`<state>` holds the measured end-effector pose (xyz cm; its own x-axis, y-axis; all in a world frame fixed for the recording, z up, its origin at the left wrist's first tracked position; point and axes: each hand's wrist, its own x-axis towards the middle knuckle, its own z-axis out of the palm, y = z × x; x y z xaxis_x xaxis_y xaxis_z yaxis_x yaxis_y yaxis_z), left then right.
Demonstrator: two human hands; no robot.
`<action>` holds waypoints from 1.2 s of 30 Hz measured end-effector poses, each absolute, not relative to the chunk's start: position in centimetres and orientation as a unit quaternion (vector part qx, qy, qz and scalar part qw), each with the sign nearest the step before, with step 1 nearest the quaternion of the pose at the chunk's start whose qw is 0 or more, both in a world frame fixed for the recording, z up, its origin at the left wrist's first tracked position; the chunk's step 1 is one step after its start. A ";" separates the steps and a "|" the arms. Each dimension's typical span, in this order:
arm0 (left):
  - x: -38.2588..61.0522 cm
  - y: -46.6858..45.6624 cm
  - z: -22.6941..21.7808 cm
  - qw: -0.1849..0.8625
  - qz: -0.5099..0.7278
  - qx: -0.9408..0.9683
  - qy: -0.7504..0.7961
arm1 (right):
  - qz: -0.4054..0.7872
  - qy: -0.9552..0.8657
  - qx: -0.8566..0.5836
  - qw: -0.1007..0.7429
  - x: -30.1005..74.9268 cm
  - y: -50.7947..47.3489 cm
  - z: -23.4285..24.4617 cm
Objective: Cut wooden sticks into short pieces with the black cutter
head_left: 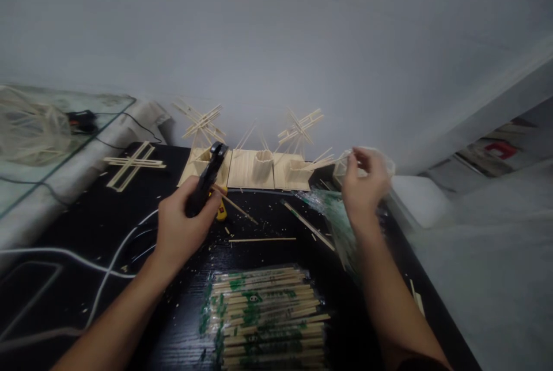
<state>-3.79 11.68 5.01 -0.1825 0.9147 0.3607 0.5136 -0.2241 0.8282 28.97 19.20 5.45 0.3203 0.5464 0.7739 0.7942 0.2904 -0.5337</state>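
My left hand (179, 224) is closed around a black glue gun (207, 178) with a yellow trigger, its nozzle pointing toward small wooden stick models (250, 166) standing on flat wooden bases by the wall. My right hand (365, 186) is raised at the right end of those models, fingers curled and pinched on a clear plastic wrapper (345, 163). Windmill-like crosses of sticks (298, 126) rise above the bases.
A pile of wrapped chopsticks (265, 316) in green-printed sleeves lies near me on the black table (103, 215). Loose sticks (306, 224) and chips are scattered mid-table. A stick cross (133, 163) lies at left, beside a white cable (108, 267) and a glass surface (26, 175).
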 end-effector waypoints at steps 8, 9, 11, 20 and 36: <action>-3.1 10.9 5.5 0.247 0.470 0.653 0.540 | 0.356 -0.609 -0.409 0.579 20.4 11.8 4.3; -2.9 10.8 5.5 0.249 0.459 0.667 0.531 | 0.390 -0.614 -0.409 0.552 19.5 11.2 3.5; -2.6 10.6 5.5 0.250 0.437 0.697 0.511 | 0.410 -0.635 -0.416 0.505 18.1 10.4 2.0; -1.4 10.0 4.9 0.236 0.406 0.758 0.452 | 0.339 -0.711 -0.385 0.482 17.5 10.3 -0.1; 0.0 8.7 2.1 0.306 0.423 0.692 0.499 | 0.348 -0.730 -0.401 0.429 18.2 9.7 -2.9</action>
<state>-0.02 8.66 2.08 0.1447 0.9492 0.2793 0.4314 -0.3145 0.8456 18.20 9.68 -2.87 -0.3091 0.8853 0.3474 0.2870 0.4351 -0.8534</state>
